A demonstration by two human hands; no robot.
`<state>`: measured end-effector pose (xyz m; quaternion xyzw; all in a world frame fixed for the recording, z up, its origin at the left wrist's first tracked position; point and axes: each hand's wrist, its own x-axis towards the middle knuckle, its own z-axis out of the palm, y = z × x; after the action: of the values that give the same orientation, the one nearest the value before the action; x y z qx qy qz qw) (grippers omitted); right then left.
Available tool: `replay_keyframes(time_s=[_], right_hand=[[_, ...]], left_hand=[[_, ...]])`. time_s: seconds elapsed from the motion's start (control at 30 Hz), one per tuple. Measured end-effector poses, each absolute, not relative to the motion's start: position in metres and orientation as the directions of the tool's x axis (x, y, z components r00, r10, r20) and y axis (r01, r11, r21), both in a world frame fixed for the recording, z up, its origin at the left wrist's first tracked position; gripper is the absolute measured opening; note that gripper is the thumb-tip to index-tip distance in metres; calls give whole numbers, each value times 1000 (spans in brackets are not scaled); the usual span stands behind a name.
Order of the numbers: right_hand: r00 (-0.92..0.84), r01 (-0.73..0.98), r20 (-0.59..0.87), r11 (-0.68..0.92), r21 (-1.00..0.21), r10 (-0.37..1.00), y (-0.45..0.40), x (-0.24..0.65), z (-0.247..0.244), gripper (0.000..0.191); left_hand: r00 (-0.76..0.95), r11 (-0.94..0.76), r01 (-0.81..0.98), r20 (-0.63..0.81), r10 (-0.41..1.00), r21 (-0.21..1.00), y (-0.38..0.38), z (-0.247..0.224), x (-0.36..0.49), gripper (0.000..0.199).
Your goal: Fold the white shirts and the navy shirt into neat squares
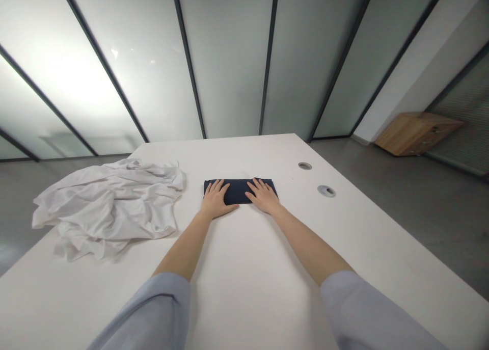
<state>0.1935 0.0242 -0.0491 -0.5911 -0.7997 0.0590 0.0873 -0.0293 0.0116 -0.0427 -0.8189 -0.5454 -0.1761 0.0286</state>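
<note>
A folded navy fabric bundle (240, 191) lies flat on a white table (244, 268), centred before the operator. The left hand (216, 199) and right hand (263, 197) rest open on it, one at each end, fingers spread on the top face. Neither hand is clenched or grasping. A crumpled white cloth (107, 207) lies to the left, well apart from the left hand. Two round cable grommets (315, 178) are set in the tabletop to the right. Pale blue sleeves (367, 309) cover both forearms' upper ends. A wooden cabinet (418, 133) stands on the floor beyond, by a frosted glass partition (229, 59).
</note>
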Motion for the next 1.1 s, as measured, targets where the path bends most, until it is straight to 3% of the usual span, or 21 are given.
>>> replay_keyframes(time_s=[0.27, 0.4, 0.5, 0.57, 0.73, 0.83, 0.93, 1.1], right_hand=[[-242, 946, 82, 254, -202, 967, 22, 192, -47, 65], [-146, 975, 137, 166, -149, 980, 15, 189, -37, 61], [-123, 984, 195, 146, -106, 973, 8, 187, -27, 50], [-173, 976, 234, 199, -93, 957, 3, 184, -23, 41], [-475, 853, 240, 510, -110, 846, -7, 171, -26, 29], [-549, 807, 254, 584, -89, 797, -12, 164, -33, 40], [-545, 821, 228, 569, -50, 807, -14, 161, -39, 56], [-494, 863, 133, 503, -41, 859, -9, 159, -44, 59]], left_hand=[[347, -408, 904, 340, 874, 128, 13, -40, -32, 67], [112, -214, 957, 435, 893, 195, 17, -38, -32, 53], [-54, -58, 964, 400, 915, 261, 20, -37, -34, 33], [-50, -49, 957, 330, 943, 286, 21, -39, -35, 27], [200, -272, 911, 247, 948, 309, 27, -49, -39, 38], [234, -307, 884, 234, 944, 352, 30, -52, -40, 39], [143, -263, 861, 289, 947, 436, 34, -53, -43, 37], [-14, -170, 817, 313, 950, 551, 37, -52, -48, 32]])
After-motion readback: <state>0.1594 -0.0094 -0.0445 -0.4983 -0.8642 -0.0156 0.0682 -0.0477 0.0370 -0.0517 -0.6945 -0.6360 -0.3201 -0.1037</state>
